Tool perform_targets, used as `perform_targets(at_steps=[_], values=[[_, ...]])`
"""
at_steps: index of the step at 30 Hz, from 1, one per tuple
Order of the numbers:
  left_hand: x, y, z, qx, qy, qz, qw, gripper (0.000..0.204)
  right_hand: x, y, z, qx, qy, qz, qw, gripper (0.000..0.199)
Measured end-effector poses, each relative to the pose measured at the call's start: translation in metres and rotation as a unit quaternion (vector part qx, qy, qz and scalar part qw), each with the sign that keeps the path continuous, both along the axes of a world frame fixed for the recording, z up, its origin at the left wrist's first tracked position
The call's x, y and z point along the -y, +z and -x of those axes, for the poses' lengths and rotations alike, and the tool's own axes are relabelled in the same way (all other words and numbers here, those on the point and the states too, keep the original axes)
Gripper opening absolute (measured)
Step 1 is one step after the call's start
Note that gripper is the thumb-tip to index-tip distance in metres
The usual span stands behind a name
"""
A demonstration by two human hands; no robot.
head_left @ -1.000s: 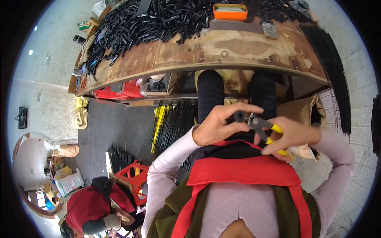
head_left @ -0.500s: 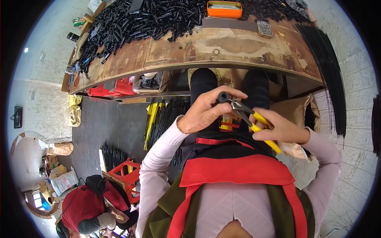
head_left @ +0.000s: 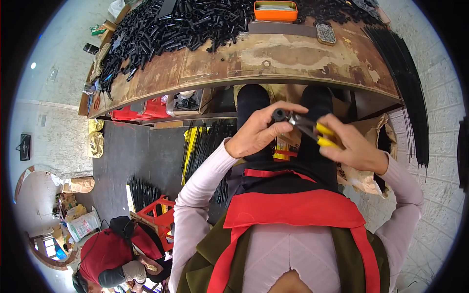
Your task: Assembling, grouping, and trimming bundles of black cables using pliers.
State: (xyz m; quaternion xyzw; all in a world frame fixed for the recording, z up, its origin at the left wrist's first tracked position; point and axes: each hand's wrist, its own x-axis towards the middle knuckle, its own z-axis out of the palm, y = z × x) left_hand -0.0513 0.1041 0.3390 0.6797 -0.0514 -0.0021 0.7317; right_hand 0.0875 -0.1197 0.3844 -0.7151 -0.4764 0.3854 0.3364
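Above my lap, my left hand point(head_left: 259, 131) grips a short black tubular piece point(head_left: 279, 115) between thumb and fingers, its round hollow end turned up. My right hand point(head_left: 355, 147) is closed around the yellow handles of a pair of pliers point(head_left: 308, 128). The dark jaws of the pliers reach left to the black piece, beside my left thumb and fingertips. Motion blurs the pliers, and whether the jaws pinch something small cannot be made out.
A worn wooden table point(head_left: 283, 61) carries heaped black tubular parts point(head_left: 181, 29), an orange tin point(head_left: 275, 12) and a small tray of metal bits point(head_left: 326, 34). Thin black rods point(head_left: 408, 97) hang at its right end. At lower left, a person in red point(head_left: 107, 254) bends near a red crate point(head_left: 161, 215).
The pliers' handles have swung up and are more covered by my right hand, which has shifted slightly right. My left hand still holds the black piece.
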Motion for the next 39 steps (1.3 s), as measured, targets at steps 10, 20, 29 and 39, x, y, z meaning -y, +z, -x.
perform_targets(at_steps=[10,20,29,39], values=[[-0.002,0.003,-0.001,0.006,0.039,-0.073,0.997,0.037,-0.018,-0.005,-0.003,-0.007,-0.009,0.018,1.0,0.026],[-0.002,0.003,0.004,0.026,0.042,-0.068,0.996,0.036,-0.014,0.005,0.008,0.059,0.002,-0.006,0.998,0.019],[-0.007,0.004,-0.001,0.069,0.028,-0.13,0.989,0.028,-0.016,-0.012,0.008,0.137,-0.03,-0.05,0.989,0.02],[-0.015,-0.012,-0.021,0.064,0.11,0.047,0.991,0.08,-0.035,-0.041,-0.12,0.406,-0.107,-0.14,0.897,0.024]])
